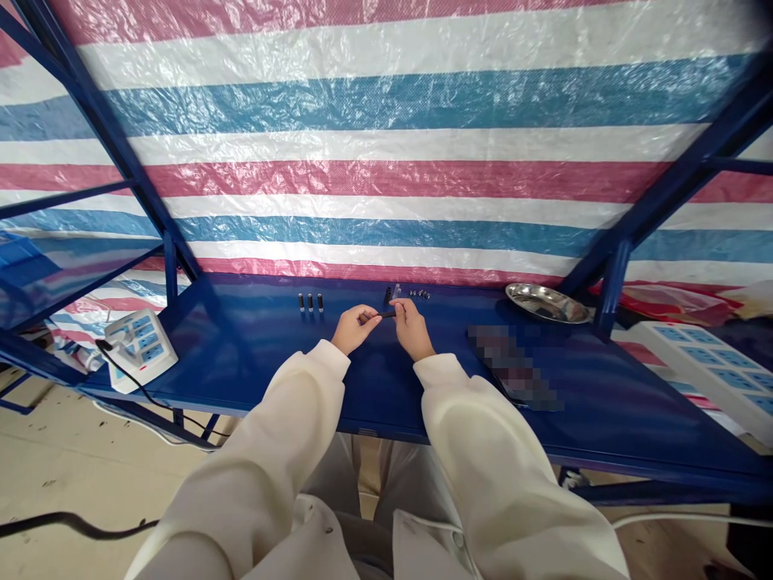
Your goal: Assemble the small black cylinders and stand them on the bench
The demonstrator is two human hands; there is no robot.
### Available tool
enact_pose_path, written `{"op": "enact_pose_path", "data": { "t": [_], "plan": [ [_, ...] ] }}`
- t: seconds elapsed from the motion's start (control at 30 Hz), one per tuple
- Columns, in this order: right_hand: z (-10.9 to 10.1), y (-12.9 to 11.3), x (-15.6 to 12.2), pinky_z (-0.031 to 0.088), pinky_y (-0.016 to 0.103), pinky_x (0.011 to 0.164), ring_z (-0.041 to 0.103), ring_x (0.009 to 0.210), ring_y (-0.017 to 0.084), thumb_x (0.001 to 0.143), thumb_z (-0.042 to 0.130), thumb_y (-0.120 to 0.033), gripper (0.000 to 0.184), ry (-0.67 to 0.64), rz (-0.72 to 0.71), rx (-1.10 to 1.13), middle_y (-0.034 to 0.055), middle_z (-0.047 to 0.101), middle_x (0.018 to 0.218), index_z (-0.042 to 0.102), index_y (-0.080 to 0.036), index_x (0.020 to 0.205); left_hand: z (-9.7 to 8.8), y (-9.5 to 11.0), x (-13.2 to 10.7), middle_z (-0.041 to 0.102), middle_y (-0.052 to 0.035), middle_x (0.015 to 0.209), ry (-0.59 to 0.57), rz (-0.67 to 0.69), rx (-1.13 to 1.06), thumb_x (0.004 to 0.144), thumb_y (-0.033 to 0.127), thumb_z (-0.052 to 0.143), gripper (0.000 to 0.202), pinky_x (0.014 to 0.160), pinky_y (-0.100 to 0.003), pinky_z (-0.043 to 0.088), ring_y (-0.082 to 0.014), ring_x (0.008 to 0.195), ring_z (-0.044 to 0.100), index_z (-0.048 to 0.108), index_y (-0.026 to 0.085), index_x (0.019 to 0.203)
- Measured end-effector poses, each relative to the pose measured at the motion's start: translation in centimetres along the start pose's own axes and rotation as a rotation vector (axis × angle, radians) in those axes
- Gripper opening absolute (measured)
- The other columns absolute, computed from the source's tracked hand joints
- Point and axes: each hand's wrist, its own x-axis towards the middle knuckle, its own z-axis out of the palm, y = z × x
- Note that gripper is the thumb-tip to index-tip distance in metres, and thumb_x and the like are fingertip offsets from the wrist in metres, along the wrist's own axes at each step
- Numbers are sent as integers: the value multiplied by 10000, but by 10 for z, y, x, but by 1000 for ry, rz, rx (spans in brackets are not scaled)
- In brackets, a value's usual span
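Observation:
Between my two hands lies a thin black rod-shaped piece (387, 315), held level above the blue table (374, 387). My left hand (356, 326) pinches its left end, and my right hand (411, 326) grips the right end. Just beyond the fingers stand a small black piece (387, 295) and a clear piece (397, 291). Several tiny shiny metal parts (419, 295) lie right of these. Left of my hands, three short black cylinders with pale lower ends (310, 303) form a row. The exact kind of the black piece is too small to make out.
A shiny metal dish (547, 304) sits at the back right. Nearer is a blurred-out dark flat object (513, 366). White power strips lie at the left (142, 350) and right (713, 370). Blue frame posts (616, 286) and a striped plastic sheet (386, 177) bound the table.

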Motion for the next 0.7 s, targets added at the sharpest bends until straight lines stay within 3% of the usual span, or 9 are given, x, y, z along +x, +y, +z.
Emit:
{"op": "enact_pose_path", "data": {
  "t": [0.2,0.33,0.43,0.57,0.7],
  "plan": [
    [-1,1,1,463,303,733,598,724,173,916,257,-437,395,-1,0,26,93,641,899,532,-175,1022,-4,8,0,651,-41,801,7,155,222,793,266,597,112,674,-274,462,-122,668,565,631,162,815],
    [0,3,0,453,288,656,560,603,155,919,249,-440,404,-23,-65,28,34,597,706,511,-171,1069,-27,34,15,659,-40,819,-166,361,561,824,273,578,120,772,-321,423,-171,810,573,645,173,823],
    [1,4,0,450,297,683,567,615,155,911,279,-398,374,-60,-112,0,28,594,698,495,-162,1104,-54,57,37,655,-59,904,-311,434,834,810,224,589,91,822,-353,381,-210,925,550,659,170,830],
    [1,6,1,449,316,727,592,683,176,890,311,-318,342,-99,-103,-69,43,619,736,492,-157,1131,-83,69,64,638,-88,935,-443,318,1129,720,104,626,72,838,-382,350,-258,997,519,663,145,766],
    [0,4,1,455,312,724,604,679,181,870,342,-265,320,-168,-63,-134,47,640,757,524,-169,1115,-95,58,75,638,-96,962,-517,199,1256,680,60,609,113,863,-393,338,-266,1022,508,662,142,737]
  ]
}}
